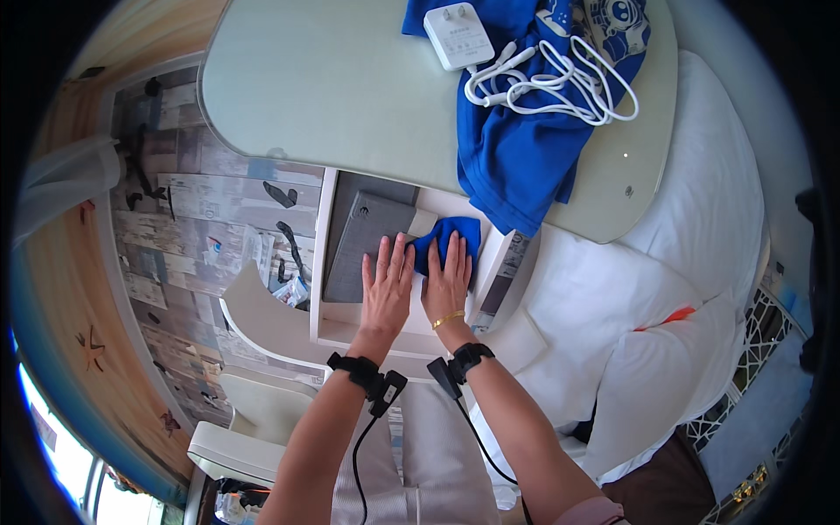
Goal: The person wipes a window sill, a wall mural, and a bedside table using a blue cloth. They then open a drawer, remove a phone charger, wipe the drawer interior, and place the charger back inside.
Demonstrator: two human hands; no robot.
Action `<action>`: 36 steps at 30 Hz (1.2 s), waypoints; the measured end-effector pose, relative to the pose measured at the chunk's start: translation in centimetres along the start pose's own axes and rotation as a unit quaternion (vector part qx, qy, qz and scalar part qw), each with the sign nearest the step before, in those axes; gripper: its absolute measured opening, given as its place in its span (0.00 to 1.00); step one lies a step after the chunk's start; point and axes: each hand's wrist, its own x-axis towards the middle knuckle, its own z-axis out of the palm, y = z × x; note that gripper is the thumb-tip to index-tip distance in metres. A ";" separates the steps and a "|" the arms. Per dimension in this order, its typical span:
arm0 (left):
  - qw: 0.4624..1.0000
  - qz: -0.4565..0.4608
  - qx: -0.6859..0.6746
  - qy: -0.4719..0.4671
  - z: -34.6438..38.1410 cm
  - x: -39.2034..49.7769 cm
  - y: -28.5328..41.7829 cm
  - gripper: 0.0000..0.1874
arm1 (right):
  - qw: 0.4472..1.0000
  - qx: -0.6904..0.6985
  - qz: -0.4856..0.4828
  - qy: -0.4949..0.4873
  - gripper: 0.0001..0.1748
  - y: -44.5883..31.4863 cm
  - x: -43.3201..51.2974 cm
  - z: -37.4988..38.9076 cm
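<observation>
In front of me is a drawer (pixel 420 321) pulled out from the desk, with pale walls. My left hand (pixel 388 292) lies palm down over the drawer, fingers extended, at the right side of a flat grey fabric-covered case (pixel 367 239). Its index finger is beside a folded blue cloth (pixel 467 230); whether they touch is unclear. My right hand (pixel 447 275) rests flat on top of that cloth, fingers slightly apart, hiding part of it. A darker grey flat item (pixel 387 187) shows behind the case. Each wrist wears a black strap with a cabled device.
Above the drawer spreads a pale desktop (pixel 315 98). Blue clothing (pixel 518 157) hangs over its front edge, under a white charger (pixel 459 36) and coiled white cable (pixel 558 85). White bedding (pixel 577 295) lies right; a pale chair (pixel 256 420) stands lower left.
</observation>
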 end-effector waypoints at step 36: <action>0.998 -0.024 -0.058 -0.012 -0.6 -1.0 -1.8 0.28 | 0.999 -0.017 -0.016 -0.026 0.37 -0.7 -1.5 0.6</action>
